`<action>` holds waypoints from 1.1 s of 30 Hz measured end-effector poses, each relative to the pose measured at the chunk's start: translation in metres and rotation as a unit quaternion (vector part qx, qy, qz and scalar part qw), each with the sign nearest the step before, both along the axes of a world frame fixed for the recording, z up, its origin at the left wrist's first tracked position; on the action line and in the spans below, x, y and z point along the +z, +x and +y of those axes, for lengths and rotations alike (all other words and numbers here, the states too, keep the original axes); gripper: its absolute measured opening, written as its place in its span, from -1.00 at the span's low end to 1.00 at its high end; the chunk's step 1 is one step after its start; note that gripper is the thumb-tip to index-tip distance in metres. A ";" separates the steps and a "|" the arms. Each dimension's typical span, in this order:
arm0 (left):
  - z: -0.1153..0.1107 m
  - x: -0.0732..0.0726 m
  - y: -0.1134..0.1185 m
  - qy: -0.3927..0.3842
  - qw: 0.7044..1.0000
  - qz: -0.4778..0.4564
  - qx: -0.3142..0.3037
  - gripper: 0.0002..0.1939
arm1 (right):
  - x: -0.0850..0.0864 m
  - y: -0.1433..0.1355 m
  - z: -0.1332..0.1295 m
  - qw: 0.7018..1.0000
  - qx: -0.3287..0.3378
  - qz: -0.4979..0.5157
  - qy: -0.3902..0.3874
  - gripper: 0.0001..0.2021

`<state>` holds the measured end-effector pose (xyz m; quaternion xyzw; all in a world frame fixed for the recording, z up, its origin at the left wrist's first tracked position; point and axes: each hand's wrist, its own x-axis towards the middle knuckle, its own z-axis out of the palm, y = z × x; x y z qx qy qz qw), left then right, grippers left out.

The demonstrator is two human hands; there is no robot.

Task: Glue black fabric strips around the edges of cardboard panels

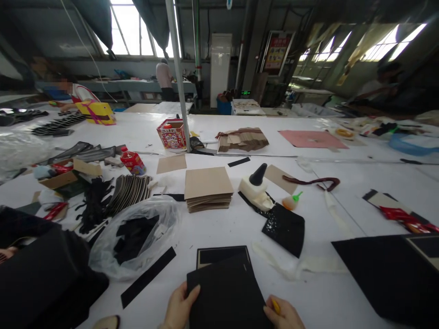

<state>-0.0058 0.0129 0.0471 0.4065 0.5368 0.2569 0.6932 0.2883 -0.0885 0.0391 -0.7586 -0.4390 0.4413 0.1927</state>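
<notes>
The bottom edge of the view is cutting off the near end of the black sheet [228, 292], along with the lower parts of the left hand [181, 305] and right hand [284, 313]. The sheet is covering most of a dark-bordered panel [222, 252], and the right fingers are hiding much of a yellow object [275, 306]. The left edge is cropping a black bulky item [51, 278], the right edge a broad black piece [384, 272]. Lettering on the red poster [277, 52] is appearing too small to read, and a person [377, 87] at far right is blurring into dimness.
</notes>
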 end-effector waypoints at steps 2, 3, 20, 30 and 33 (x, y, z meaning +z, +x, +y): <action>0.017 -0.009 0.005 0.097 0.977 0.180 -0.053 -0.60 | -0.012 0.000 0.009 1.000 -0.024 -0.013 -0.004 -0.79; 0.025 -0.013 0.007 0.130 0.954 0.260 -0.070 -0.62 | -0.016 -0.001 0.014 0.999 -0.031 -0.029 -0.007 -0.79; 0.057 -0.048 0.021 0.136 0.889 0.426 -0.103 -0.72 | -0.049 0.000 0.030 0.991 -0.037 -0.112 -0.070 -0.85; 0.032 -0.032 0.039 0.318 0.839 0.405 -0.174 -0.64 | -0.047 0.000 0.035 0.988 -0.018 -0.125 -0.091 -0.85; 0.013 -0.037 0.053 0.326 0.805 0.380 -0.318 -0.52 | -0.046 0.001 0.036 0.986 -0.010 -0.141 -0.088 -0.86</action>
